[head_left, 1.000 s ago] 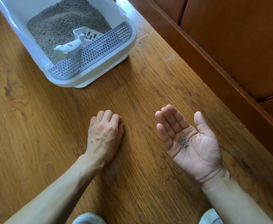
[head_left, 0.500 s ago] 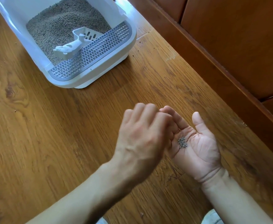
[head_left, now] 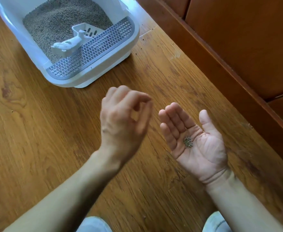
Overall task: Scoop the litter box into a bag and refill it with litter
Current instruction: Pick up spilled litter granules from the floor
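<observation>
Few litter pellets [head_left: 188, 141] on right palm [head_left: 199, 144]

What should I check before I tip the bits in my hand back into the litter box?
1. Bits sit safe in the palm: ok. A small pile of pellets lies in the open right hand.
2. Left hand is free: cannot tell. Its thumb and finger meet in a pinch, blurred; it may hold a pellet.
3. Box is open: ok. The litter box has no lid over the litter.
4. Scoop is out of the way: not ok. It lies in the litter against the grate.
5. Floor is picked clean: not ok. Specks lie beside the box and near the wall.
</observation>
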